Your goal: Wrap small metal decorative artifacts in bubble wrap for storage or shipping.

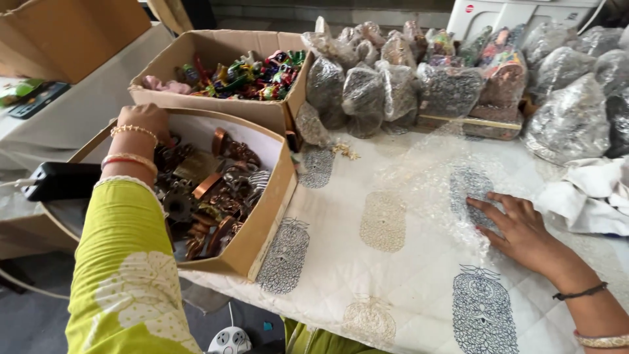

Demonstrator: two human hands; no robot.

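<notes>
Left hand (pixel 141 121) reaches into near-left box (pixel 262 223) of metal pieces (pixel 209 196), grasp obscured; right hand (pixel 521 226), fingers released, flat on bubble wrap (pixel 432 177).

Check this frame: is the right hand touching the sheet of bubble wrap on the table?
Touching. The head view shows the right hand lying flat, fingers spread, pressed on the bubble wrap with no gap visible.
</notes>
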